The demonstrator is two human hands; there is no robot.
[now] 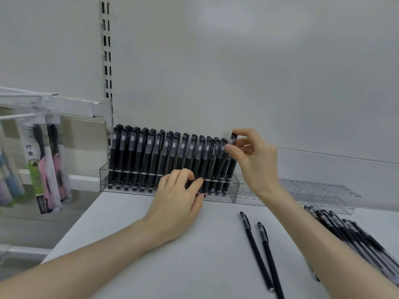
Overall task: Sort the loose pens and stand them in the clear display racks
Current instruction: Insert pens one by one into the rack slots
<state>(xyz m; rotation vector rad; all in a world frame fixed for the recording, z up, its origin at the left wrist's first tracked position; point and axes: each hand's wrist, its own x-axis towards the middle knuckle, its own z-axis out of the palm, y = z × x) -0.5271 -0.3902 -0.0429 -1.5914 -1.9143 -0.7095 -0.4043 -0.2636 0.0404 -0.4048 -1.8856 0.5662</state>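
right grip [254, 160] pinches pen [233, 139]; left grip [179, 199] unclear | white shelf [172, 266] (grey wall [237, 72])

A clear rack [104, 174] at centre holds rows of upright black pens [140, 156]. The right hand [252, 157] pinches the cap of the end pen [232, 169] at their 3 o'clock edge. The left hand [179, 201] curls against the rack's front; its grip is unclear. Two loose pens [255, 247] lie at 5 o'clock, a pile [356, 238] at 4 o'clock and an empty rack [319, 192] at 3 o'clock.
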